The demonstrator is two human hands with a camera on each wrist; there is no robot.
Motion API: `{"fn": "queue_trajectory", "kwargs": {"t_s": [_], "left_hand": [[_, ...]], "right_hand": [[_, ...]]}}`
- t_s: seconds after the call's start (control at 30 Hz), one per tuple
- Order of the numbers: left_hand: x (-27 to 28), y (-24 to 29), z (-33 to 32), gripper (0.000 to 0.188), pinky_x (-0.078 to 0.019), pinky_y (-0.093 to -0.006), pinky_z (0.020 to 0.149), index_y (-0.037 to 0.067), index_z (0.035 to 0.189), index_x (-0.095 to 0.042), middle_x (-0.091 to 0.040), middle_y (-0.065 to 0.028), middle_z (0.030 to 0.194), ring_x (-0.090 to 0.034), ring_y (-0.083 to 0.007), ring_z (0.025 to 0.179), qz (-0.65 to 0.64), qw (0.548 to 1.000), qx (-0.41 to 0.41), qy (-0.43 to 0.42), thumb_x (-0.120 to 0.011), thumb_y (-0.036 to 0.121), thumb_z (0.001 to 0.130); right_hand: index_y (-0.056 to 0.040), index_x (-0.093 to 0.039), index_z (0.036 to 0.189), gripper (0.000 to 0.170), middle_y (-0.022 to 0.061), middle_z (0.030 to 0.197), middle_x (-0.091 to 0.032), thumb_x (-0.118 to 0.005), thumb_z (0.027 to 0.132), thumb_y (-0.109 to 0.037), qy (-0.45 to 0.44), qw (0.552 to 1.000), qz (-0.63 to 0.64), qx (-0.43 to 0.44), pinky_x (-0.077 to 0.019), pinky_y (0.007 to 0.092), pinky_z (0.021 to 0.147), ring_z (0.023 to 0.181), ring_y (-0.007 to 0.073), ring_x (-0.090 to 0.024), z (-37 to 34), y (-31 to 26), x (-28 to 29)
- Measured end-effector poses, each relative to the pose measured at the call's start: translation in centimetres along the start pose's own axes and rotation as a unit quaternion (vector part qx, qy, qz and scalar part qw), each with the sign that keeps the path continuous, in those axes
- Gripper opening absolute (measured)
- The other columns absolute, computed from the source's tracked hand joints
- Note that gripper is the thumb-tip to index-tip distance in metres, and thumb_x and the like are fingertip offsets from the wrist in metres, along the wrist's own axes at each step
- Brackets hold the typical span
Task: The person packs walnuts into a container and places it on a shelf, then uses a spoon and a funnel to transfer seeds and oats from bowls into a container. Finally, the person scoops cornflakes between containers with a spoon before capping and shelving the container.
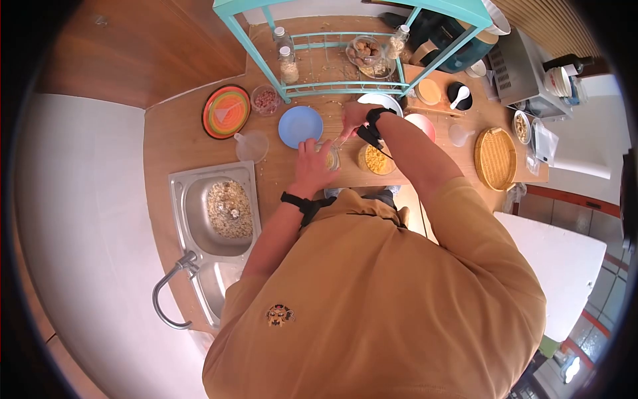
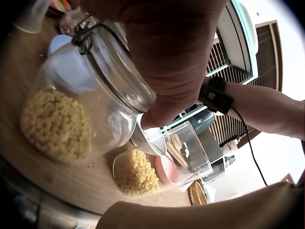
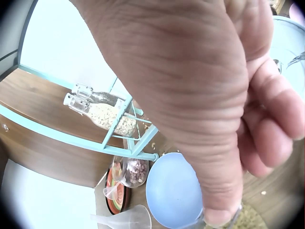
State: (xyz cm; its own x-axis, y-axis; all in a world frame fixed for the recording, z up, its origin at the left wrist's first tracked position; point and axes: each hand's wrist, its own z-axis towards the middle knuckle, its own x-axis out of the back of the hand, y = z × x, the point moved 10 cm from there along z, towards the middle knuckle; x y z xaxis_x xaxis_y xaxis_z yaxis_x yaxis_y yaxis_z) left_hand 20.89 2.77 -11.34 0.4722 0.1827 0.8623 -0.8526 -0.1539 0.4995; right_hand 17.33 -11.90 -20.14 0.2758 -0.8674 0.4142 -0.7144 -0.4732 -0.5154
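Note:
My left hand (image 1: 314,167) grips a clear clip-top glass jar (image 2: 102,102) at its neck, with fingers around the mouth. Small yellow pasta (image 2: 57,126) fills the jar's lower part, and a wire clasp (image 2: 83,40) sits at the neck. Just beyond the jar, my right hand (image 1: 354,118) reaches in with its fingers curled. Its thumb (image 3: 219,210) presses a clear glassy piece at the jar's mouth; I cannot tell which part this is. A second clear container of yellow pasta (image 1: 376,159) stands to the right, and a blue plate (image 1: 300,127) lies beyond the left hand.
A turquoise rack (image 1: 345,86) stands at the back, holding bottles (image 1: 288,66). Left are a striped plate (image 1: 226,112), a clear funnel (image 1: 252,145) and a sink (image 1: 174,199) containing flakes. At right sit a pink bowl (image 1: 423,125) and a wicker basket (image 1: 497,159).

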Motion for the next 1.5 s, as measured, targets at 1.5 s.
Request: {"fn": "queue_trajectory", "kwargs": {"t_s": [1.5], "left_hand": [[0.5,0.4,-0.3,0.064,-0.0388,-0.0434,0.091,0.008,0.114,-0.055,-0.047,-0.017,0.108,-0.043,-0.0334,0.102,-0.003,1.0,-0.015,0.014,-0.078,0.025,0.057]], "right_hand": [[-0.0024,-0.067,0.084,0.066,0.0076,0.075,-0.065,-0.082,0.052,-0.059,-0.076,0.977,-0.196,-0.03,-0.0482,0.0401,0.062,0.076,0.0245,-0.064,3.5,1.1,-1.7]]}}
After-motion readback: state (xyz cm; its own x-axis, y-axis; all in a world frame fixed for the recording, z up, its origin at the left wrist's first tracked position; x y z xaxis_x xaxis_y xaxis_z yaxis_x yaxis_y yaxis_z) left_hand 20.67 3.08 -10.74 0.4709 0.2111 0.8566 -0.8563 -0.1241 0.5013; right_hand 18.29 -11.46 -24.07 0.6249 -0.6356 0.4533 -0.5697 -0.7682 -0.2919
